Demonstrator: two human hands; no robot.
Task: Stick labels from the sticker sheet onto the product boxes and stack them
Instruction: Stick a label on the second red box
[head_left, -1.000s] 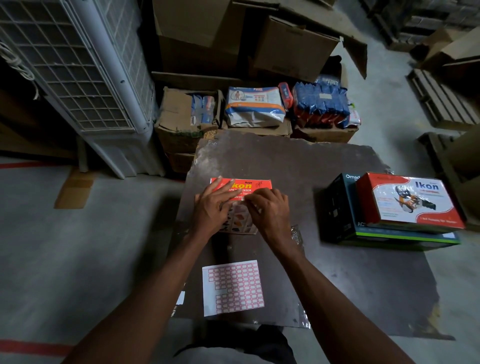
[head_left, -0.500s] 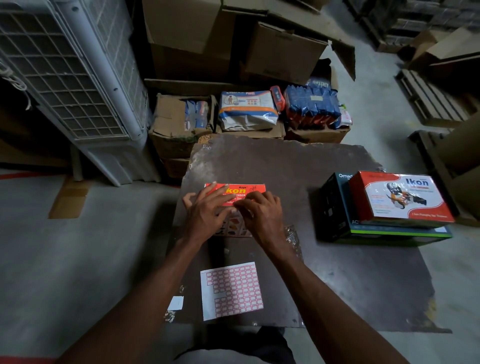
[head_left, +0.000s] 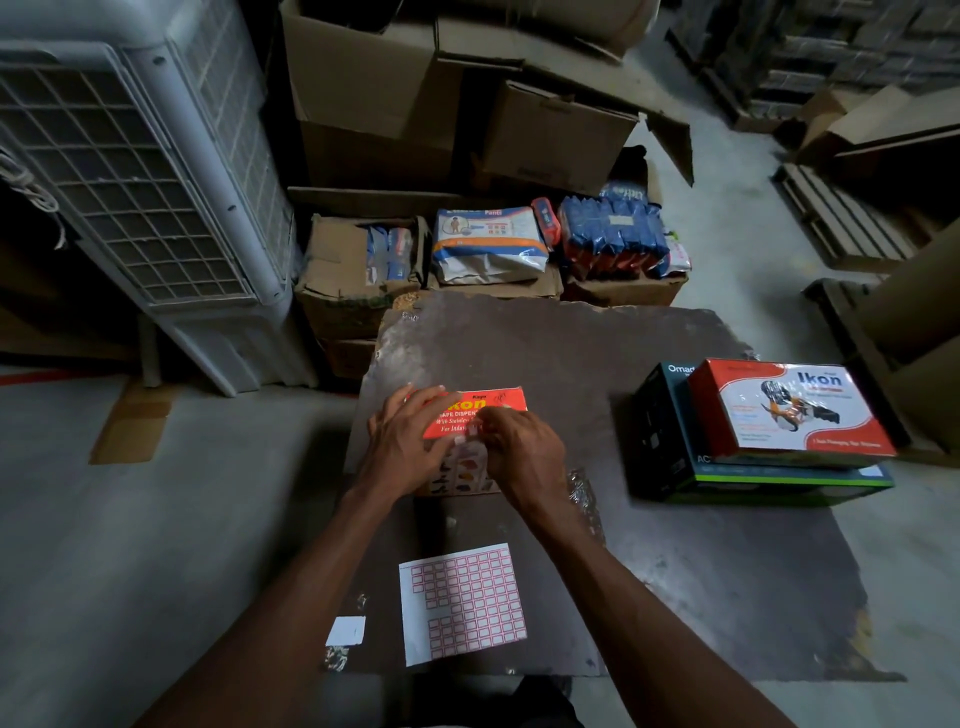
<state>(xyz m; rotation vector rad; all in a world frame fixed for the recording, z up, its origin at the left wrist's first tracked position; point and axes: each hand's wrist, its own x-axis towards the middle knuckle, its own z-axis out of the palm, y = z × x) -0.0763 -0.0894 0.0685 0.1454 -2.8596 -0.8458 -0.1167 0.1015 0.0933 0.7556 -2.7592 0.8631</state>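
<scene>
Cartons crowd the warehouse floor behind the counter (head_left: 675, 571). At its centre, the left hand (head_left: 405, 441) lies flat steadying the box (head_left: 483, 410); right hand (head_left: 519, 447) fingers pinch, seemingly pressing a label. Sheet (head_left: 462, 603) at six o'clock; stack (head_left: 769, 436) at three.

The scene is dim, with dark corners and a murky upper background where the stacked cartons (head_left: 447, 104) lose detail. Soft light falls from above and ahead, brightest on the grey floor (head_left: 156, 545) and the red boxes. The box stack (head_left: 769, 431) at the right casts a shadow to its left on the counter (head_left: 701, 571). Wide-angle distortion bends the cooler (head_left: 145, 182) and the frame edges. The right hand (head_left: 522, 452) shows slight motion blur; small print is unreadable.
</scene>
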